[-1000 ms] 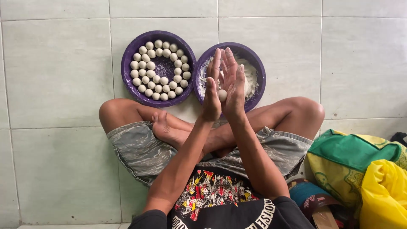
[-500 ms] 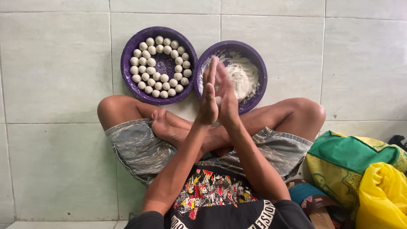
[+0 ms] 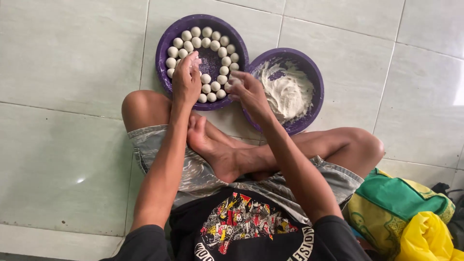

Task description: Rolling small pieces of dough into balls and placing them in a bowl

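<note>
I sit cross-legged on a tiled floor. A purple bowl (image 3: 164, 53) in front of my knees holds several small white dough balls (image 3: 218, 46) set in rings. My left hand (image 3: 187, 81) hovers over its near side, fingers bent down and floury, touching the balls there. My right hand (image 3: 249, 94) reaches to the bowl's right rim and pinches a small white dough ball (image 3: 235, 81) at its fingertips. A second purple bowl (image 3: 313, 77) to the right holds a lump of white dough (image 3: 286, 92).
My bare foot (image 3: 217, 150) lies between my knees, just below the bowls. A green and yellow cloth bag (image 3: 401, 203) and a yellow plastic bag (image 3: 430, 241) lie at my right hip. Pale green floor tiles (image 3: 67, 58) surround me.
My hands were pressed palm to palm above the bowls, rolling. They have parted and dropped to the left bowl, the left over the balls, the right at its rim.
</note>
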